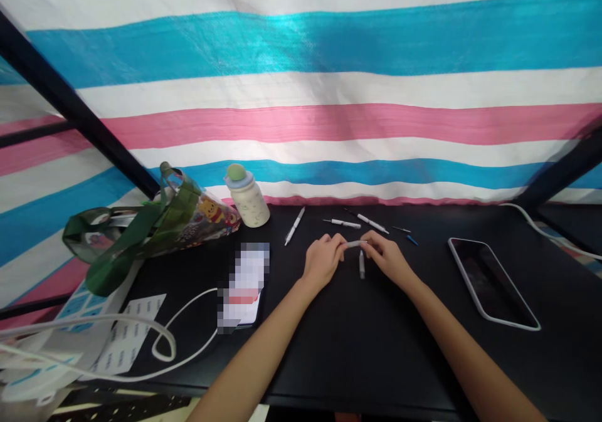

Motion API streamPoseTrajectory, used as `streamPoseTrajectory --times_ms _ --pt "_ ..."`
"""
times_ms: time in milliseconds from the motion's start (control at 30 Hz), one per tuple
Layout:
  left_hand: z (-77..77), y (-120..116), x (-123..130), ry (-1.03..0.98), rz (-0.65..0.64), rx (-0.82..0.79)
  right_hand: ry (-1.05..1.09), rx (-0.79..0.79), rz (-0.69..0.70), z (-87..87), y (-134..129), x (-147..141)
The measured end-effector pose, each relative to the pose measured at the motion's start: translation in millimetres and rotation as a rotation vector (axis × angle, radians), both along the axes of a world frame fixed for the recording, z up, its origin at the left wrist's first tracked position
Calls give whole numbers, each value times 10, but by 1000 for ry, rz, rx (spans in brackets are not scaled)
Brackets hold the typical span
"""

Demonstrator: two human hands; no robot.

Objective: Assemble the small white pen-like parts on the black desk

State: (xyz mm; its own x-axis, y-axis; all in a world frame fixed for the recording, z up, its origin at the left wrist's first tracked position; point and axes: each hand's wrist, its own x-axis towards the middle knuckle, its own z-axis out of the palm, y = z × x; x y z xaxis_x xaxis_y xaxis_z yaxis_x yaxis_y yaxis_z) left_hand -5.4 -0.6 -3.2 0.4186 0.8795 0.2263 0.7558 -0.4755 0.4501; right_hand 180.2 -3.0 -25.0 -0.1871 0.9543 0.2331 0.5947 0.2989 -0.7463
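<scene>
At the far left, a green bag leaned over the black tabletop, with a printed sheet and a white cable nearer the person. Next came a cream bottle, upright near the striped curtain, and a phone with a lit screen, nearer the person than the bottle.

Right of these, a white pen lay slanted and looked whole. The left hand came next, its grip drawn in, fingertips pinching one end of a pale tube, apparently a pen barrel. The tube was held level above the tabletop, between the two hands. Behind it lay a second pen with a thin end sticking out; just below it lay a short grey-white piece, touching neither hand. A third pen lay slanted farther back, a thin dark end showing. The right hand had its grip pinched small on the tube's other end.

Beyond that lay a thin rod and a small blue piece, then a dark-screened phone.

The work seemed partway through: one pen looked complete, while the tube, grey-white piece, rod and blue piece were not yet joined.
</scene>
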Motion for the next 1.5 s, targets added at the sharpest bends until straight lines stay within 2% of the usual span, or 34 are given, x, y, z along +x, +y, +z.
streamPoseTrajectory --times_ms 267,567,833,1067,1500 --pt "34 -29 -6 -79 2 67 -70 -3 -75 31 -26 1" --pt "18 -11 -1 -68 38 27 -49 63 -45 11 -11 -11" --pt "6 -19 0 -68 16 67 -213 138 -64 68 -38 -11" --pt "-5 5 -5 -35 58 26 -165 179 -34 15 25 26" --pt "-35 15 -18 -90 129 68 -216 215 -14 50 -9 -6"
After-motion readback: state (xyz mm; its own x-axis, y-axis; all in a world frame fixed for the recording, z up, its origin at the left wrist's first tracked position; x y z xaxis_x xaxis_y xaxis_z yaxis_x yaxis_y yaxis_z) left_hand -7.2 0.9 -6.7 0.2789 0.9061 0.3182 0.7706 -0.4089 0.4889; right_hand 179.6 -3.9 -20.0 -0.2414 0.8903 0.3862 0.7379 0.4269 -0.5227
